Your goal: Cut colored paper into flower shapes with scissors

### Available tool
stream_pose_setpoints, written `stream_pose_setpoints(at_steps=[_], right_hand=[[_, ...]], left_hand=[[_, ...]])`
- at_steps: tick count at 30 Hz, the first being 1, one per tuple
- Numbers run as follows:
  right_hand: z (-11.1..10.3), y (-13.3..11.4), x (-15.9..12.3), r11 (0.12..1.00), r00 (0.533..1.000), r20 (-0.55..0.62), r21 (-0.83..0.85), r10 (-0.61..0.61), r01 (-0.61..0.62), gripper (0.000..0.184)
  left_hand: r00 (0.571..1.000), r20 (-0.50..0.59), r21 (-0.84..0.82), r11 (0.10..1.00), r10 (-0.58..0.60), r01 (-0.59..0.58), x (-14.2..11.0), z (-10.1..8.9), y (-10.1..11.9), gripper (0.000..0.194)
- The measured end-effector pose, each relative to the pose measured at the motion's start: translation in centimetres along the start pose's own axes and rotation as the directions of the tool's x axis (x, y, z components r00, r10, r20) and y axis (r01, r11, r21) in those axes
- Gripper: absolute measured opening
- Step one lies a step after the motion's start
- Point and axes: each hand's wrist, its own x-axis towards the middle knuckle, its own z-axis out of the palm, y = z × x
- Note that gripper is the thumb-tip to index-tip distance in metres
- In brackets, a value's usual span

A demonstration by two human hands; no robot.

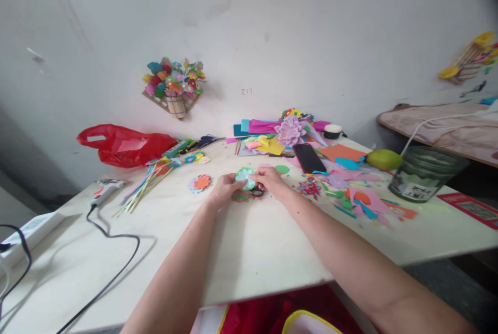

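Between my two hands, above the middle of the table, is a small craft flower [245, 177] with light blue petals layered on a green scalloped piece. My left hand [224, 190] pinches its left edge. On the other side, the fingers of my right hand [271, 180] are closed at its right edge. A dark, loop-shaped object [256, 192] shows just under my right fingers; whether they hold it, I cannot tell. Beneath the flower lies a reddish and green cut piece [240, 197], partly hidden. To the left rests an orange and pale blue flower [200, 183].
A glue gun [107, 191] with a black cord and a power strip [31, 235] are at the left. Sticks [150, 189] and a red bag [128, 144] lie behind them. Right are a phone [309, 158], coloured scraps [365, 204], a yellow-green fruit [384, 159] and a jar [422, 176].
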Motion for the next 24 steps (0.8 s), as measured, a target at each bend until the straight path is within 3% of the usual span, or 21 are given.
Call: stream_pose_setpoints(at_steps=[16, 24], right_hand=[[0.11, -0.27, -0.36, 0.999, 0.987, 0.151, -0.021, 0.046, -0.044, 0.013], [0.09, -0.17, -0.35, 1.000, 0.993, 0.119, -0.013, 0.017, -0.015, 0.015]], left_hand=[[0.989, -0.135, -0.058, 0.996, 0.058, -0.066, 0.60, -0.73, -0.73, 0.030], [0.990, -0.122, -0.076, 0.993, 0.078, -0.087, 0.44, -0.33, -0.57, 0.032]])
